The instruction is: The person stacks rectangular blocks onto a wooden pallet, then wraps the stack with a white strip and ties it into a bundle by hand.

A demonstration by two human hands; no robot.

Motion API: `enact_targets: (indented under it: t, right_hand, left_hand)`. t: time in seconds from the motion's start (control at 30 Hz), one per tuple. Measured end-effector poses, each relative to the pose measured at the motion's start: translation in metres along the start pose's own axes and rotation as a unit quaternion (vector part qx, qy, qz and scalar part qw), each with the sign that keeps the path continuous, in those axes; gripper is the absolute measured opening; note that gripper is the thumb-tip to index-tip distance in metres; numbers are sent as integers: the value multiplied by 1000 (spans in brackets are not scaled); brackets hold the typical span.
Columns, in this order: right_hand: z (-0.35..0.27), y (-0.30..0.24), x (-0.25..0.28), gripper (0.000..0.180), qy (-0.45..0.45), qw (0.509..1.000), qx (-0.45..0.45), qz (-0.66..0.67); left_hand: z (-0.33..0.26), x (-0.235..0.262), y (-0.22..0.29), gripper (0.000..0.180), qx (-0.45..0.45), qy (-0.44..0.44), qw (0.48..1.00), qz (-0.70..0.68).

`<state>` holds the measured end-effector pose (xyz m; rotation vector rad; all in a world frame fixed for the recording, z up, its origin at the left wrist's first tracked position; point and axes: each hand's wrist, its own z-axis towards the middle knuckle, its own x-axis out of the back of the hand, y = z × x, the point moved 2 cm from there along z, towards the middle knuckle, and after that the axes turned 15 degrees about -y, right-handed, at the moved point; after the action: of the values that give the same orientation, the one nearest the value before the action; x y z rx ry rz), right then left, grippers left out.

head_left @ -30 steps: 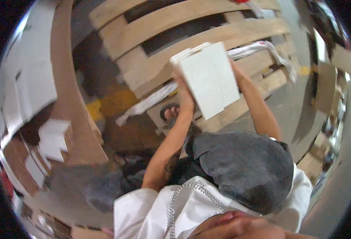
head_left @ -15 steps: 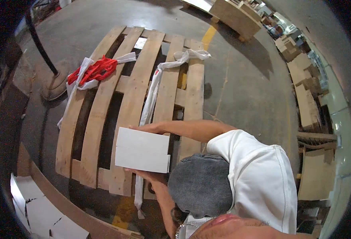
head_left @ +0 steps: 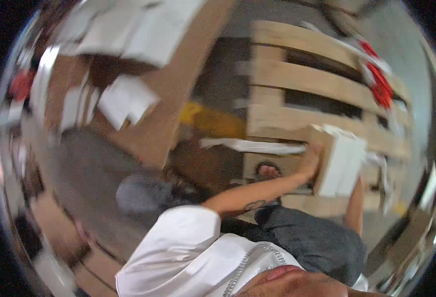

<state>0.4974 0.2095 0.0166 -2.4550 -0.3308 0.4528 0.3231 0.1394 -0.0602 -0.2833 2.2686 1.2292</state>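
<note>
A white carton (head_left: 344, 161) with a brown cardboard side is tilted between my two hands, over a wooden slatted pallet (head_left: 297, 74). My left hand (head_left: 311, 162) presses on its brown side. At the other side, my right hand (head_left: 359, 187) supports it from below, its fingers mostly hidden behind the carton. Motion blurs the picture, so I cannot tell whether the carton touches the slats.
On the left, a large brown cardboard container (head_left: 171, 99) has several white cartons (head_left: 128, 101) in or beside it, blurred. A red and white strap bundle (head_left: 379, 81) lies across the pallet's far right. Another white strap (head_left: 257, 145) lies near the carton. My foot (head_left: 269, 171) is beside the pallet.
My view has swung left, bringing the cardboard container into the upper left and the pallet to the right. The carton is still in both hands, now tilted with its brown side showing.
</note>
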Motion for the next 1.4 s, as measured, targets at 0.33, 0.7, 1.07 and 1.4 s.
enact_targets:
  t: [0.33,0.7,1.07,1.4]
  right_hand:
    - [33,-266,-86,47,-26,812,235,-534]
    - [155,-48,-562,83,-457,664,46,-590]
    - [242,44,-632,62,-466,799,-39,-379]
    - [216,46,-573,68,-494,764,-118,-397]
  left_hand:
    - [-177,176,82,51,-17,-37,908,418]
    - [-454,426,170,53,-128,658,741,30]
    - [-413,402,127,54,-251,422,850,-191]
    - [-406,373,101,61,-197,307,913,-181]
